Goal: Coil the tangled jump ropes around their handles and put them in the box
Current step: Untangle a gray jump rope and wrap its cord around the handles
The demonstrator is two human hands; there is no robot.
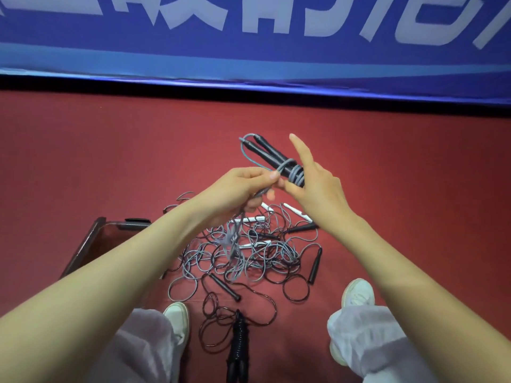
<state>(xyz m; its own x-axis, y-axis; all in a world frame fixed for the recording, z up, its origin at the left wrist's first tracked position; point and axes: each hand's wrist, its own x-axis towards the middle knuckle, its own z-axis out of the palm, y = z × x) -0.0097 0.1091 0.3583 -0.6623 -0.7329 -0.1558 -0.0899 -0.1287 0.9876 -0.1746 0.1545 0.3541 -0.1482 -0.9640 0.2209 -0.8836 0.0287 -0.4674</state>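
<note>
Slanting up-left — black handles [272, 154] in right hand [318, 189], grey rope [294, 175] coiled round

1. Rope tangle [249, 252] on floor [110, 161], centre.
2. Box [91, 244] just left of tangle.
3. Coiled rope [238, 341] nearer, between left shoe [177, 319] and right shoe [358, 294].
4. Handles [272, 156] above tangle, in right hand [315, 183]; rope strand [284, 162] in left hand [243, 186], leftward.
5. Banner [249, 37] behind everything.
</note>
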